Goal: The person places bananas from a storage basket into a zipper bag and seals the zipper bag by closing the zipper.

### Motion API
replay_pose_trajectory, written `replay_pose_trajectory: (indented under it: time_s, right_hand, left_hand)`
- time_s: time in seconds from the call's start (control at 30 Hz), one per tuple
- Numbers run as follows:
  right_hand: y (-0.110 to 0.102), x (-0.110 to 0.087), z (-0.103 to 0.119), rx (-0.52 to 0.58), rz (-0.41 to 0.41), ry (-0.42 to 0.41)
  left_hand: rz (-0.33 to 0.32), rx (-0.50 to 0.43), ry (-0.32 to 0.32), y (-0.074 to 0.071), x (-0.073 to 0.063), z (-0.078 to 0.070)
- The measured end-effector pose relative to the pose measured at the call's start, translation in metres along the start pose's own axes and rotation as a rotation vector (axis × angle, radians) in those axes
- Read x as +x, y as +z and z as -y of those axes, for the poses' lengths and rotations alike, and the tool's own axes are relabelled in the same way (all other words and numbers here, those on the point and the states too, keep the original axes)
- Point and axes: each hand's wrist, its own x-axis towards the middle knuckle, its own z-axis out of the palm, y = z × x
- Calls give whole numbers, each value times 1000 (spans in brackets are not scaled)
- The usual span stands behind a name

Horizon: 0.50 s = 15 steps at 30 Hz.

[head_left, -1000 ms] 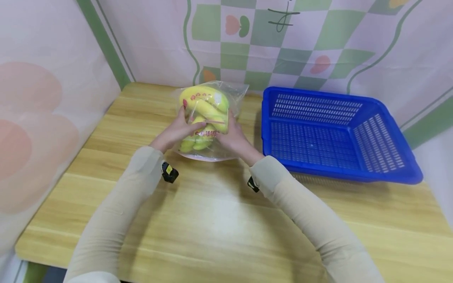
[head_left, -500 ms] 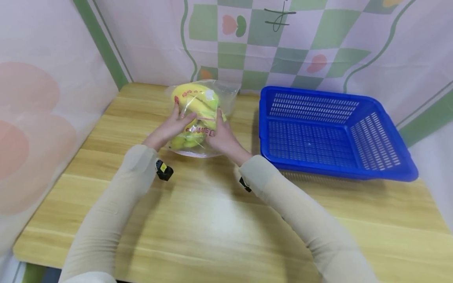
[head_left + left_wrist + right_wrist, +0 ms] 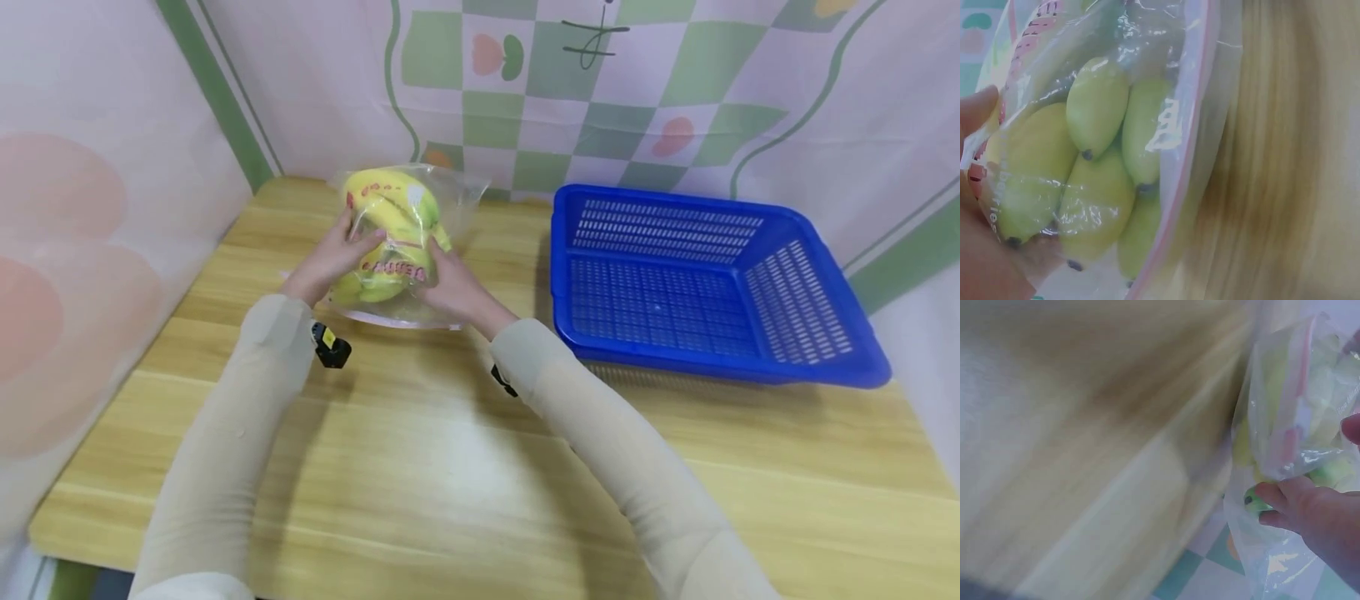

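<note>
A clear zip bag [image 3: 461, 200] with pink print holds a bunch of yellow-green bananas [image 3: 390, 212] in the head view. My left hand [image 3: 328, 257] grips the bag's left side, its thumb lying across the front. On the opposite side my right hand [image 3: 456, 287] holds the bag, thumb up along the fruit. Seen from the left wrist, several dark-tipped bananas [image 3: 1094, 194] sit close to the bag's pink zip strip [image 3: 1179, 187]. In the right wrist view, the right hand's fingers [image 3: 1282, 497] curl at the bag around a green banana end [image 3: 1254, 501].
To the right of the bag stands a blue plastic basket [image 3: 566, 275] with slotted sides, nothing inside it. Both rest on a wooden table [image 3: 420, 467]. Printed curtains [image 3: 322, 92] hang close behind the table and along its left side.
Both hands have shifted left together with the bag of bananas, away from the basket. Their hold on it looks the same. The basket has stayed in place.
</note>
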Motion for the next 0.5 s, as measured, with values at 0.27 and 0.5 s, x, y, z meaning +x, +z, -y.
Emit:
replay_pose_trajectory:
  time_s: [0.27,0.5]
  right_hand:
    - [1,1,-5,18,46,11]
    - [-3,-2,-7,36,64,74]
  left_hand:
    - [-47,91,-9,5,3,6]
    - [-63,112,-22,11,4,8]
